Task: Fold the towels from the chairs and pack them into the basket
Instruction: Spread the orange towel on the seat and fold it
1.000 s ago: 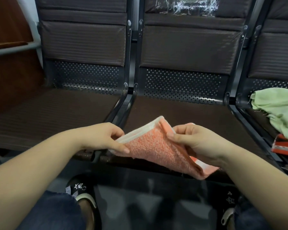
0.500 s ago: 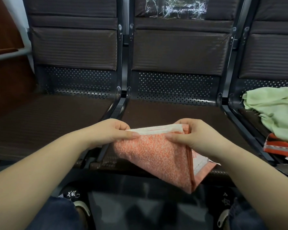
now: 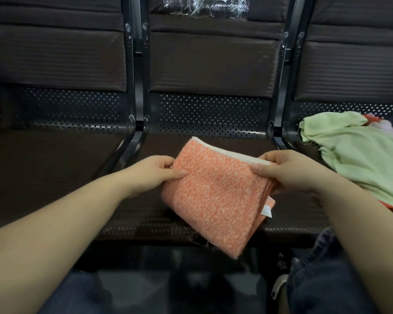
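A folded orange towel (image 3: 216, 196) with a white edge is held over the front of the middle chair seat (image 3: 213, 141). My left hand (image 3: 154, 173) pinches its left edge, thumb on top. My right hand (image 3: 288, 171) grips its right edge, where the layers and a small white label show. A crumpled light green towel (image 3: 354, 155) lies on the right chair, with an orange-and-white cloth peeking out beneath it. No basket is in view.
Three dark brown chairs with perforated metal backs stand in a row, joined by black frame bars (image 3: 136, 123). Clear plastic wrap (image 3: 204, 6) sits on the middle backrest. My jeans-clad knees (image 3: 322, 279) and a shoe show at the bottom.
The towel has been folded over flat into a neat rectangle with its orange side up. Both hands moved up and apart to its side edges; the view tilted down and right.
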Available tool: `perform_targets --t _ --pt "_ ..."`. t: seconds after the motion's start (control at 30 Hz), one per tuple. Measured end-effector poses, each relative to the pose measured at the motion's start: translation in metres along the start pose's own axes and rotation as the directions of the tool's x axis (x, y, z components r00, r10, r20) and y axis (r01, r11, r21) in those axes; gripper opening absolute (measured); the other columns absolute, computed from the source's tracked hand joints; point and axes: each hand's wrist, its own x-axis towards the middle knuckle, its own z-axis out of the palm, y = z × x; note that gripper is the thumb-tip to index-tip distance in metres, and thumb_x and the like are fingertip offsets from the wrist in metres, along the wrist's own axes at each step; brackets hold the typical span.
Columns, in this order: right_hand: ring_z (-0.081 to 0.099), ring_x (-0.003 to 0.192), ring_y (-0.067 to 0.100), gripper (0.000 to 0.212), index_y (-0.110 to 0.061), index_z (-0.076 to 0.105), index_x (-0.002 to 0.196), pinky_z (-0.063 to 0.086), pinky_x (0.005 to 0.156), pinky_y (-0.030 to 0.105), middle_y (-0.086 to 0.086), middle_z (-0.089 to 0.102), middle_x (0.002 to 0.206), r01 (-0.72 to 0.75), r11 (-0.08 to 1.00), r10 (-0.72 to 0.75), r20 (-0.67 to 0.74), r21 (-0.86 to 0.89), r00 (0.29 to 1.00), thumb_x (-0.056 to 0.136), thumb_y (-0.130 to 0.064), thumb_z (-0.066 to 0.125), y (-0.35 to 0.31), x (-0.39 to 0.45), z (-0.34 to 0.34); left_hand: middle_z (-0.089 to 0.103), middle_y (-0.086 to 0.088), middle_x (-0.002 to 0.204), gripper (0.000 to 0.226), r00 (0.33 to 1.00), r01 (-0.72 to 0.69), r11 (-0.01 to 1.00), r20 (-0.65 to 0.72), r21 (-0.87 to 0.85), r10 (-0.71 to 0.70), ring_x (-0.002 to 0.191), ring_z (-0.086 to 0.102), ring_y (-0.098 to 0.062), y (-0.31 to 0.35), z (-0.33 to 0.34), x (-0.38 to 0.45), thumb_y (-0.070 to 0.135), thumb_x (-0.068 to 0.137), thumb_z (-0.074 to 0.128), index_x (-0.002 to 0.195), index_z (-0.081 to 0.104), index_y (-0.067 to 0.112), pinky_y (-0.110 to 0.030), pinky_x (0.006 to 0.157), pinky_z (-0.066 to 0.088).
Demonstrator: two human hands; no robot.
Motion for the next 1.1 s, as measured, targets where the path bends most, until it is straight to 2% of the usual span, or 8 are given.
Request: perform_targets --t 0.17,0.27,0.4,0.57,0.63,0.77,0.93,1.1 --pt "0.06 0.056 0.014 0.012 -0.01 0.064 0.084 0.056 0.059 0.028 0.002 0.065 0.064 -0.188 0.958 0.202 0.043 -0.216 0.978 0.087 -0.022 0.069 0.024 0.021 -0.008 0.066 0.005 0.108 0.034 0.995 0.071 0.976 -0.08 0.204 -0.056 0.101 0.06 -0.014 -0.002 0.027 0.027 0.047 0.085 0.063 0.108 0.066 0.022 -0.036 0.094 0.046" --pt "0.055 0.043 0.007 0.011 -0.012 0.064 0.081 0.047 0.047 0.022 0.0 0.061 0.058 -0.238 0.919 0.257 0.019 -0.314 0.966 0.086 -0.02 0.069 0.031 0.028 -0.007 0.062 0.004 0.105 0.036 0.99 0.133 0.938 -0.091 0.32 -0.109 0.097 0.056 -0.015 -0.004 0.039 0.036 0.047 0.089 0.059 0.108 0.065 0.018 -0.029 0.079 0.04" --pt "0.052 0.056 0.012 0.012 -0.014 0.063 0.08 0.044 0.05 0.022 0.004 0.059 0.066 -0.299 0.881 0.331 0.028 -0.367 0.943 0.089 -0.021 0.066 0.036 0.031 -0.004 0.059 0.002 0.092 0.029 0.986 0.163 0.895 -0.111 0.416 -0.127 0.086 0.054 -0.016 -0.005 0.046 0.044 0.047 0.09 0.057 0.088 0.06 0.019 -0.028 0.064 0.036" --pt "0.055 0.058 0.015 0.013 -0.014 0.062 0.086 0.047 0.055 0.025 0.006 0.064 0.078 -0.241 0.884 0.201 -0.14 -0.4 0.97 0.088 -0.025 0.067 0.032 0.037 -0.005 0.055 0.001 0.082 0.033 0.986 0.145 0.871 -0.141 0.469 -0.088 0.074 0.05 -0.013 -0.007 0.046 0.049 0.048 0.094 0.05 0.078 0.052 0.019 -0.027 0.058 0.034" --pt "0.057 0.06 0.018 0.018 -0.01 0.065 0.092 0.05 0.058 0.028 0.008 0.067 0.083 -0.243 0.882 0.187 -0.173 -0.404 0.967 0.088 -0.028 0.067 0.032 0.04 -0.005 0.055 0.001 0.083 0.034 0.985 0.143 0.877 -0.153 0.459 -0.08 0.073 0.049 -0.013 -0.007 0.046 0.049 0.049 0.095 0.047 0.081 0.052 0.018 -0.027 0.058 0.034" --pt "0.067 0.096 0.03 0.042 -0.002 0.066 0.109 0.055 0.087 0.039 0.017 0.069 0.106 -0.361 0.791 0.353 -0.113 -0.494 0.929 0.088 -0.038 0.064 0.039 0.044 0.003 0.058 0.003 0.095 0.033 0.982 0.154 0.88 -0.166 0.45 -0.087 0.087 0.054 -0.014 -0.01 0.048 0.051 0.05 0.095 0.045 0.097 0.057 0.019 -0.029 0.07 0.04" --pt "0.064 0.102 0.029 0.038 -0.003 0.066 0.11 0.051 0.093 0.038 0.014 0.067 0.109 -0.35 0.763 0.328 -0.14 -0.543 0.934 0.089 -0.035 0.063 0.039 0.049 0.008 0.06 -0.002 0.101 0.037 0.965 0.214 0.831 -0.241 0.514 -0.099 0.089 0.056 -0.018 -0.012 0.055 0.054 0.051 0.095 0.043 0.098 0.057 0.017 -0.032 0.068 0.041" --pt "0.054 0.116 0.026 0.039 -0.006 0.056 0.126 0.041 0.095 0.032 0.011 0.059 0.126 -0.265 0.826 0.218 -0.152 -0.497 0.964 0.099 -0.033 0.046 0.036 0.047 0.013 0.058 -0.006 0.116 0.052 0.944 0.295 0.766 -0.297 0.571 -0.142 0.1 0.056 -0.022 -0.012 0.058 0.059 0.057 0.094 0.04 0.119 0.054 0.014 -0.033 0.073 0.045"
